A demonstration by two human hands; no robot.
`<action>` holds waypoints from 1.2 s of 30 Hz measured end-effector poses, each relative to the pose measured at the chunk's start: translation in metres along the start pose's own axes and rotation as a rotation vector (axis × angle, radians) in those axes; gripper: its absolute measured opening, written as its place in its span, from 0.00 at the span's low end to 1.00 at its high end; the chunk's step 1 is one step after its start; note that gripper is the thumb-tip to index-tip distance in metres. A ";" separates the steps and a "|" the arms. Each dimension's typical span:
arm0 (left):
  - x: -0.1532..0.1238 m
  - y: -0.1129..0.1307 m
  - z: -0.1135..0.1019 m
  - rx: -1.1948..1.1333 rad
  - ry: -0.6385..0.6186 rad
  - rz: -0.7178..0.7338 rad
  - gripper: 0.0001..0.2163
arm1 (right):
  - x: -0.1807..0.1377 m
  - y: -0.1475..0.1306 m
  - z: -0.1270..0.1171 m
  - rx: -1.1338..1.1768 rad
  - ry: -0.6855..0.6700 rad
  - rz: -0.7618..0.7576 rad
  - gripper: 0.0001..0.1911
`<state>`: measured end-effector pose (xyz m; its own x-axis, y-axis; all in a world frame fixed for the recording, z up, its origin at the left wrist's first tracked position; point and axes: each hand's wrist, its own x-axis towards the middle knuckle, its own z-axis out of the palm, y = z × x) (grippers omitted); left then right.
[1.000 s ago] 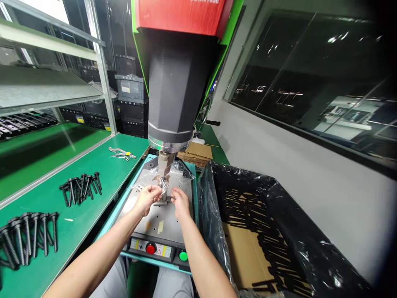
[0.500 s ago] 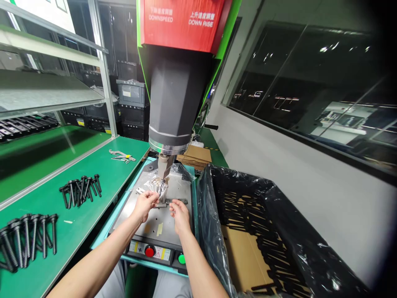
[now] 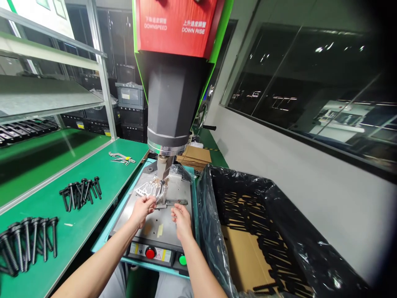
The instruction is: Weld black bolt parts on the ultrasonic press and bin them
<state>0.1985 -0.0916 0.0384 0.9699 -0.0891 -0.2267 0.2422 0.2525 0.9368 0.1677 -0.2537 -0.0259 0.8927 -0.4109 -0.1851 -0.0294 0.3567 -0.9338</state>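
Observation:
My left hand [image 3: 143,212] is closed, thumb and fingertips together, just left of the metal fixture [image 3: 163,201] on the press's steel plate [image 3: 136,221]. Whether anything is in its grip I cannot make out. My right hand [image 3: 182,219] is closed with curled fingers, in front of a small metal clamp bar [image 3: 181,202] on the fixture's right side; anything in it is hidden. The metal press tip [image 3: 164,167] hangs right above the fixture. A small dark part [image 3: 161,184] and clear plastic film [image 3: 150,189] show around the fixture, too reflective to make out fully.
Black threaded screw-like parts [image 3: 81,192] lie in two groups on the green bench [image 3: 89,225] at left, with pliers [image 3: 122,158] farther back. A black-lined bin [image 3: 217,207] at right holds rows of black parts. Red [image 3: 150,252] and green [image 3: 182,260] buttons sit in front.
Both hands have drawn back slightly from the fixture towards me. The left hand's fingertips are lower, and more of the fixture shows. The camera view has shifted a little.

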 end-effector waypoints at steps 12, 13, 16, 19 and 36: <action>-0.054 -0.073 -0.133 0.637 0.522 0.258 0.28 | -0.056 0.051 -0.124 -0.913 0.201 -0.581 0.26; -0.058 -0.081 -0.147 0.703 0.567 0.271 0.29 | -0.064 0.061 -0.133 -0.956 0.198 -0.568 0.30; -0.064 -0.105 -0.176 0.809 0.489 0.247 0.34 | -0.082 0.091 -0.153 -0.999 0.137 -0.427 0.39; -0.062 -0.122 -0.191 0.808 0.357 0.206 0.33 | -0.089 0.113 -0.165 -1.017 0.086 -0.362 0.41; -0.059 -0.115 -0.198 0.646 0.278 0.174 0.33 | -0.090 0.118 -0.173 -0.907 0.046 -0.318 0.37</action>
<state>0.1184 0.0758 -0.1088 0.9846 0.1705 -0.0392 0.1035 -0.3872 0.9162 0.0060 -0.3194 -0.1722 0.9010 -0.4157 0.1241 -0.1424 -0.5537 -0.8205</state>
